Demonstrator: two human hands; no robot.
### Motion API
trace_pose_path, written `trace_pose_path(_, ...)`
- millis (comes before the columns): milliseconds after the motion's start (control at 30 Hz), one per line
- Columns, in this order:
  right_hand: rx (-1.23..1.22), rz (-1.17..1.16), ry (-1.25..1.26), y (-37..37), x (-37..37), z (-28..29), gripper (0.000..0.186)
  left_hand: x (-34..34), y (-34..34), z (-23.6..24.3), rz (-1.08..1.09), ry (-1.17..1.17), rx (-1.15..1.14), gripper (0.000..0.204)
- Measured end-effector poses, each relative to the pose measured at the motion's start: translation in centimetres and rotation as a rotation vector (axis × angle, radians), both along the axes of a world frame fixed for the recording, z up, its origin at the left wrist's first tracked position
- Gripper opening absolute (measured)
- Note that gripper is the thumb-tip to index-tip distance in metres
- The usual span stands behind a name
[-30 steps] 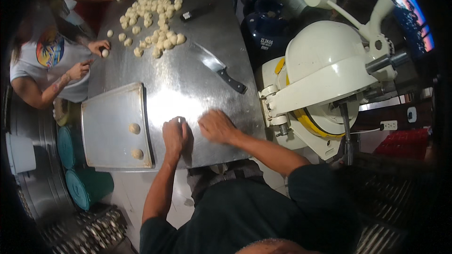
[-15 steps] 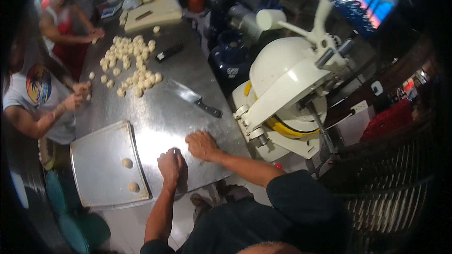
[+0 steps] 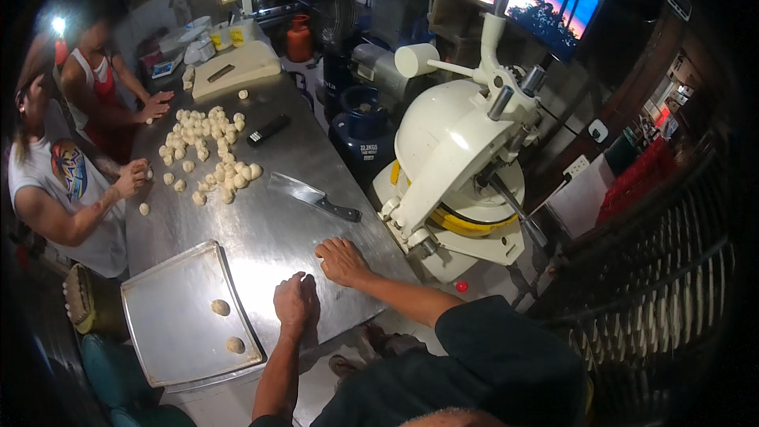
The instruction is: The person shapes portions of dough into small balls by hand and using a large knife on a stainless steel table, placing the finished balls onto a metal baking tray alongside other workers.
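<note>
Both my hands rest on the steel table near its front edge. My left hand (image 3: 293,302) is curled, its knuckles up and its fingers bent down toward the metal. A little farther and to the right, my right hand (image 3: 341,262) is cupped low against the tabletop. The palms are turned down, so whatever lies beneath them is hidden. Left of my left hand lies a metal baking tray (image 3: 170,300) with two round dough balls, one (image 3: 220,307) above the other (image 3: 235,345) near its right rim. A large knife (image 3: 315,195) lies beyond my right hand.
Many pale dough balls (image 3: 202,138) are heaped farther up the table, beside a black handheld device (image 3: 269,130). Two co-workers handle dough along the left edge; one co-worker's hands (image 3: 133,178) hold a ball. A big white mixing machine (image 3: 451,126) stands at the right.
The view has tilted upward, so the table sits lower in the picture. My hands keep nearly the same pose. A dough ball now lies at the left edge below the nearer co-worker's hands.
</note>
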State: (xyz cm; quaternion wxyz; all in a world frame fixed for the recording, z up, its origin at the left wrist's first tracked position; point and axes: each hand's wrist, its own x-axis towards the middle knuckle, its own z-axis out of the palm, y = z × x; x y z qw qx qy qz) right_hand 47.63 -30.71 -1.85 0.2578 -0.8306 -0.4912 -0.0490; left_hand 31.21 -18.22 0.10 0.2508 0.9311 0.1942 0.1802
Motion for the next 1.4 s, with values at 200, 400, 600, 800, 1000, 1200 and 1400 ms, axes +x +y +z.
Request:
trace_pose_path(200,-0.125,0.264,0.127,-7.9,-3.7,-1.1,0.015,-6.9,2.5,-4.5,0.073,-0.102,-0.169,0.031)
trace_pose_path(400,-0.075,0.017,0.036,-2.7,-0.4,1.0,0.016,-0.7,4.8,-1.8,0.076,-0.082,0.017,0.037)
trace_pose_path(600,-0.02,0.037,0.086,-2.4,-0.7,0.0,0.013,0.9,1.3,-2.4,0.132,-0.021,-0.036,0.026)
trace_pose_path(800,-0.066,0.27,0.125,-10.0,-2.5,-1.5,0.013,-6.5,3.2,-4.6,0.116,-0.081,-0.113,0.024)
trace_pose_path(1000,-0.112,-0.029,-0.048,0.0,0.1,-1.3,0.028,-0.1,4.7,-3.0,0.097,0.031,-0.051,0.019)
trace_pose_path(1200,0.063,0.145,0.298,-2.2,-1.7,-0.8,0.017,-3.5,1.5,-2.3,0.099,-0.119,-0.242,0.032)
trace_pose_path(1400,-0.106,0.2,0.025,-6.3,-0.3,-0.8,0.018,-4.3,3.9,-1.3,-0.06,-0.029,-0.098,0.036)
